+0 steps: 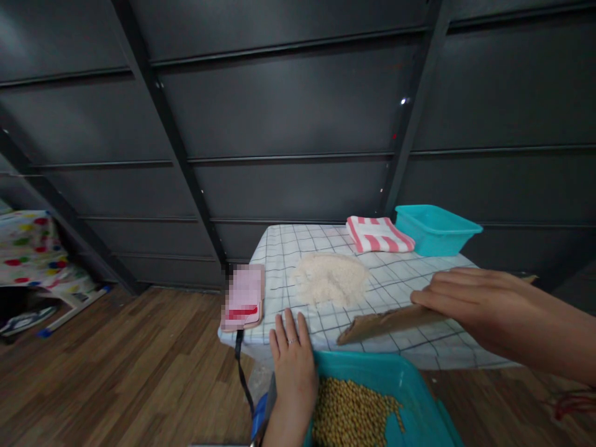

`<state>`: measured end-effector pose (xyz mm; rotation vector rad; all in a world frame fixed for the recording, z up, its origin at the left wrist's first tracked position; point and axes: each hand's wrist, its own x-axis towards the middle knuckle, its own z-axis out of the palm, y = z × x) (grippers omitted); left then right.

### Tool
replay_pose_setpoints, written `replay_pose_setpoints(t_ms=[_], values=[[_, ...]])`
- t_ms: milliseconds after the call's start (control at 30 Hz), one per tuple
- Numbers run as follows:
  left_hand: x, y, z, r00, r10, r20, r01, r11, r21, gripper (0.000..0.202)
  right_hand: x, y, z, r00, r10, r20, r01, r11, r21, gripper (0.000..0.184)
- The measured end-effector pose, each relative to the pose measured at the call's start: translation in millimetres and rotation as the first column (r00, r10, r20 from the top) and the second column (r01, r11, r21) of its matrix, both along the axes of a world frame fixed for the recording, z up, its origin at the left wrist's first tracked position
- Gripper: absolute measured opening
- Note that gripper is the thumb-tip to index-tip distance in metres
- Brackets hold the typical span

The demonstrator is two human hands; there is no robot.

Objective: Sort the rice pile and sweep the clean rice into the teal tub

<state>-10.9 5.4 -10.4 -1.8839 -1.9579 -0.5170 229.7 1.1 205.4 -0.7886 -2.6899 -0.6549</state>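
My right hand (470, 301) grips the upper edge of a brown cardboard strip (391, 323), which stands tilted on the checked tablecloth near the table's front edge. Flat and with fingers stretched out, my left hand (294, 366) lies by the front edge of the cloth, beside the rim of a teal plastic bin (367, 361). Inside that bin is a heap of yellow-brown beans (351, 413), partly cut off by the frame. A spread pile of pale, flour-like material (330, 279) lies on the cloth beyond both hands.
The white checked tablecloth (284, 248) covers the table. A red-and-white striped towel (380, 234) and a second teal bin (433, 230) sit at the back right. A pink case or device (244, 295) with a black strap lies on the left edge. A dark panelled wall (288, 186) rises behind.
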Motion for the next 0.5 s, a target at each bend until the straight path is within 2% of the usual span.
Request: replay_pose_setpoints(t_ms=[100,167,367,500], values=[[0.8,0.5,-0.9,1.000,0.008,-0.014,-0.008,1.000,0.003,0.058,0.0,11.8,0.3,1.000,-0.008,0.007,0.006,0.980,0.199,0.043],[1.2,1.0,-2.1,1.000,0.009,-0.019,-0.009,1.000,0.015,0.057,-2.0,26.7,-1.6,0.999,-0.037,0.010,0.033,0.962,0.271,0.041],[0.7,1.5,-5.3,1.000,0.000,0.007,-0.001,1.000,0.024,0.055,-24.3,78.0,-19.6,0.982,-0.166,0.090,0.137,0.953,0.270,0.028],[1.1,1.6,-7.1,1.000,0.011,-0.008,-0.010,0.999,0.033,0.057,-34.7,86.9,-27.0,0.982,-0.138,0.126,0.102,0.960,0.260,0.023]])
